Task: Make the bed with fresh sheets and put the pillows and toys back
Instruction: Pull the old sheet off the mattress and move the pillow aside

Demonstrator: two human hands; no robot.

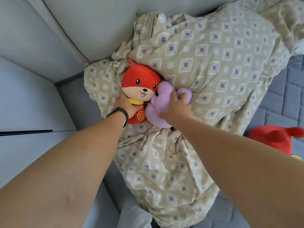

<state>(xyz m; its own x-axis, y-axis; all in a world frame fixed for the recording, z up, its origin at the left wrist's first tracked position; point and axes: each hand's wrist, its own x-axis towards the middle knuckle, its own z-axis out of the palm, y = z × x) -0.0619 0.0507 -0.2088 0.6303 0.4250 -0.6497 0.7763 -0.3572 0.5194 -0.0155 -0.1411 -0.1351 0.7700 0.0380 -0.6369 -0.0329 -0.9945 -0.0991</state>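
Evidently late in the task, the left hand [127, 106] grips the red plush [139, 91], the right hand [178, 107] pinches the purple plush [160, 102] on the rumpled duvet [213, 63], 1 toy [274, 140] unplaced.

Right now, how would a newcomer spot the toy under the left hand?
Find the grey padded headboard, then the beige patterned pillow below it. The red plush toy lies against the pillow's left edge; unlike the lilac plush touching it, it shows a face.

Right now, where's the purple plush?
Head view, centre: the purple plush lies on the patterned quilt, pressed against the right side of the red fox toy. The right hand grips it.
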